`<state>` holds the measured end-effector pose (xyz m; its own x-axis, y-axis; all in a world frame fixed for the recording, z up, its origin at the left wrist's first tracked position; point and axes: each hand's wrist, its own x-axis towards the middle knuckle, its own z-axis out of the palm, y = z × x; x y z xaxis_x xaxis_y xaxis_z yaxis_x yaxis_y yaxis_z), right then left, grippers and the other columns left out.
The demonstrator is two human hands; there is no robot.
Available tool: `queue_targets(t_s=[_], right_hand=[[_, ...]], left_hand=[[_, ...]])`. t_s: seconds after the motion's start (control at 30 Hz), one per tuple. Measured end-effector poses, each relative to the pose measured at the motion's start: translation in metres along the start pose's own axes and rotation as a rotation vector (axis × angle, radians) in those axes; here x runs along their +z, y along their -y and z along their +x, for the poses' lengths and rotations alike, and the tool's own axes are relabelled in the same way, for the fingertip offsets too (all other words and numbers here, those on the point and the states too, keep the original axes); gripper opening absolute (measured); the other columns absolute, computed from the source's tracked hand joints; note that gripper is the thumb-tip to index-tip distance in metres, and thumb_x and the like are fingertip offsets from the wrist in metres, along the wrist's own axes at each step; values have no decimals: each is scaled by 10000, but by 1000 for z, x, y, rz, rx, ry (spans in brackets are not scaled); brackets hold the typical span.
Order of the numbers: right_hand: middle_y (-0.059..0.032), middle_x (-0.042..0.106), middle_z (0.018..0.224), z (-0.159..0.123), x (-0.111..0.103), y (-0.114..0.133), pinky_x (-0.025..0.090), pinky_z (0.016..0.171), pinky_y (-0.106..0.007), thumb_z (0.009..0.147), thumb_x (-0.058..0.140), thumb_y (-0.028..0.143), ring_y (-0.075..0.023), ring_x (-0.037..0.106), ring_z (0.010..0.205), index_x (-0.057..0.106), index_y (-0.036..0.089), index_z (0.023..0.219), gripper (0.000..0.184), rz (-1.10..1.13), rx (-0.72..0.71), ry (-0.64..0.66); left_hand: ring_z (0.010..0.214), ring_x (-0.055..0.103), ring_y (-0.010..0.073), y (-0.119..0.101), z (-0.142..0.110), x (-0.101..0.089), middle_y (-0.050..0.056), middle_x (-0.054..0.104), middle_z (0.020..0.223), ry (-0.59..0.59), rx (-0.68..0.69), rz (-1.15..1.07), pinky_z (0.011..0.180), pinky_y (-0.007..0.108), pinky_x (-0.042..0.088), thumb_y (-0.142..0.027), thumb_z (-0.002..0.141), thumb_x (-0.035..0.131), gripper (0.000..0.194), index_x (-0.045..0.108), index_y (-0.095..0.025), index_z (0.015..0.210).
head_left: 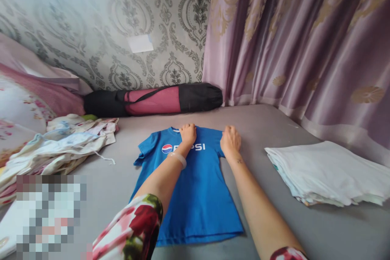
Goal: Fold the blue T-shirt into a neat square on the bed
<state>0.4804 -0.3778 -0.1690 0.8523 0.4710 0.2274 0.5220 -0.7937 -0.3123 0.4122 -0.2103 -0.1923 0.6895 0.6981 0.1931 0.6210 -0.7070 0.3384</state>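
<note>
A blue T-shirt (pixel 195 195) with a white PEPSI print and round logo lies front up on the grey bed sheet, its neck away from me. My left hand (pixel 188 135) has its fingers closed on the collar, right of the neck opening. Over at the right sleeve, my right hand (pixel 230 141) grips the sleeve's outer edge with bent fingers. The shirt's left sleeve lies slightly folded at its cuff. Part of the lettering is hidden behind my left wrist, which wears a pale bangle (pixel 180 159).
Folded white cloths (pixel 329 170) lie in a stack at right. Rumpled light clothes (pixel 70 138) are heaped at left, near a floral pillow (pixel 18 118). A black and pink long bag (pixel 155 100) rests along the wall. Purple curtains (pixel 292 40) hang at right. The lower left corner is pixelated.
</note>
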Motion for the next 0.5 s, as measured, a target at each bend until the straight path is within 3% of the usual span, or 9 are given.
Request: queue_targets(t_s=[0.07,0.13,0.27,0.33,0.4,0.5], right_hand=[[-156,426,1480,-6,7,15,317,1089,-421,995,276,303,-287,385,1361,476,159,1391,466,36,-253,114],[-117,314,1562,-14,16,27,193,1165,-443,1003,262,399,-265,230,1451,394,154,1461,537,36,-407,252],[-107,211,1597,-23,31,35,71,1188,-494,1001,233,464,-253,138,1479,295,123,1513,618,-31,-452,366],[-104,207,1598,-24,33,33,74,1187,-496,1002,220,468,-251,146,1477,286,126,1518,622,-54,-452,360],[-104,206,1598,-24,32,33,86,1185,-498,1002,212,474,-254,152,1476,283,129,1520,626,-74,-454,354],[-97,203,1599,-24,32,33,100,1184,-498,1001,206,476,-253,155,1475,272,134,1524,628,-105,-459,348]], left_hand=[[1175,517,311,-2,-1,-6,186,619,1208,50,57,-33,989,457,366,-252,968,338,364,632,-145,1154],[1146,557,262,3,-2,-17,141,650,1191,121,119,-79,990,374,396,-242,951,404,330,638,-162,1169],[1028,631,182,41,-11,-54,51,704,1125,181,146,-137,904,233,454,-281,910,516,306,649,-198,1172],[1094,611,199,73,-23,-75,72,685,1183,93,59,-140,950,245,435,-296,905,514,308,655,-183,1154],[1153,584,226,110,-38,-94,90,671,1210,-8,-127,-107,989,284,416,-334,907,502,312,654,-191,1138],[1167,575,286,160,-61,-111,146,657,1214,-53,-444,-68,962,369,431,-422,908,480,377,623,-178,1159]])
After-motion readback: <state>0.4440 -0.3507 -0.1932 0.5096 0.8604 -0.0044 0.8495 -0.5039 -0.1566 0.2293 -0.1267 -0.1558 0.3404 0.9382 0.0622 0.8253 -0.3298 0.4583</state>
